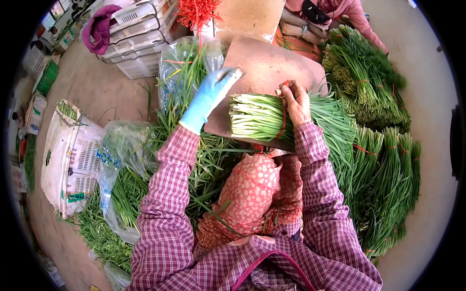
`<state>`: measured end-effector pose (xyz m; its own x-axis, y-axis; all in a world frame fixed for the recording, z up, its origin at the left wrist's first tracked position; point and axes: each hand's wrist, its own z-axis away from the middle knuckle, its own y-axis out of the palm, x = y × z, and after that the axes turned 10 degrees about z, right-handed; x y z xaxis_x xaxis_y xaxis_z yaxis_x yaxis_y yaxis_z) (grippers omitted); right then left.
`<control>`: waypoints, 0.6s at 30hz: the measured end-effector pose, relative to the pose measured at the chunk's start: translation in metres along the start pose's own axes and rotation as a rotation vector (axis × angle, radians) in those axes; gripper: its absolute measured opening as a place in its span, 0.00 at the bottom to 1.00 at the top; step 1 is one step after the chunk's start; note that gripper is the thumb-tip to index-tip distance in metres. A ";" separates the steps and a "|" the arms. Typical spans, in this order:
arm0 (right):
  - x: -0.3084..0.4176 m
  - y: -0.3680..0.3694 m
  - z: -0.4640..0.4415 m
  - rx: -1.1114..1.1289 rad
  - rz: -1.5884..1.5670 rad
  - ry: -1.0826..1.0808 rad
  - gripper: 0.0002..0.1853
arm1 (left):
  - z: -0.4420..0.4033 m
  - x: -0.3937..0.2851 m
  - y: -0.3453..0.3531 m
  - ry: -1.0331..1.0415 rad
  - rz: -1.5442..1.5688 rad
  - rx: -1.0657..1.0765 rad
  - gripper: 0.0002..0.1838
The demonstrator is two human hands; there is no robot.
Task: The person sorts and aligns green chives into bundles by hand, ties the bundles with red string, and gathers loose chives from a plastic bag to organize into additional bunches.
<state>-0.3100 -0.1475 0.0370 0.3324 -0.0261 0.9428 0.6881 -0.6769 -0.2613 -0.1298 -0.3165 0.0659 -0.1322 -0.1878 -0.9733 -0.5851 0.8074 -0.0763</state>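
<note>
A thick bundle of long green stalks with pale cut ends, looking like garlic chives (257,115), lies across a brown board (272,63) in front of me. A red tie (284,121) runs round the bundle. My right hand (296,103), bare, is closed at the top of the bundle, pinching the red tie between thumb and fingers. To the left of the pale ends, my left hand (212,95) in a blue glove is raised over the board's left edge. Its fingers stretch out, apart from the bundle, with nothing visible in them.
Tied green bundles (388,189) are stacked at right, with more (364,82) behind them. Loose greens (104,223) and plastic bags (124,145) lie at left. White crates (141,39) stand at back left, near hanging red ties (198,12). Another person's sleeve (361,19) shows at top right.
</note>
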 end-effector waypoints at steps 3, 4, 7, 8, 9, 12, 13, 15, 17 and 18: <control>-0.006 -0.002 -0.001 -0.014 -0.013 0.006 0.06 | 0.018 -0.026 0.010 0.167 -0.180 -0.184 0.12; -0.007 -0.001 0.000 -0.030 -0.040 0.016 0.07 | 0.027 -0.032 0.012 0.265 -0.406 -0.210 0.09; -0.007 0.001 0.002 -0.061 -0.096 0.039 0.07 | 0.049 -0.028 0.037 0.345 -0.579 -0.276 0.10; -0.006 0.002 0.002 -0.069 -0.122 0.048 0.07 | 0.055 -0.021 0.044 0.369 -0.643 -0.302 0.10; -0.002 0.001 0.004 -0.069 -0.116 0.058 0.07 | 0.060 -0.016 0.048 0.332 -0.639 -0.331 0.09; -0.003 0.003 0.005 -0.087 -0.129 0.061 0.07 | 0.066 -0.011 0.053 0.311 -0.671 -0.399 0.09; -0.002 0.004 0.006 -0.089 -0.131 0.060 0.07 | 0.067 -0.012 0.054 0.314 -0.660 -0.393 0.09; -0.003 0.004 0.006 -0.110 -0.129 0.040 0.07 | 0.064 -0.011 0.053 0.306 -0.662 -0.410 0.09; -0.004 0.005 0.007 -0.102 -0.138 0.031 0.07 | 0.061 -0.008 0.052 0.297 -0.663 -0.425 0.09; -0.004 0.005 0.007 -0.094 -0.144 0.022 0.08 | 0.059 -0.006 0.051 0.297 -0.687 -0.423 0.10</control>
<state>-0.3038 -0.1460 0.0302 0.2198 0.0611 0.9736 0.6640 -0.7405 -0.1034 -0.1122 -0.2410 0.0548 0.1913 -0.7451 -0.6389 -0.8534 0.1953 -0.4833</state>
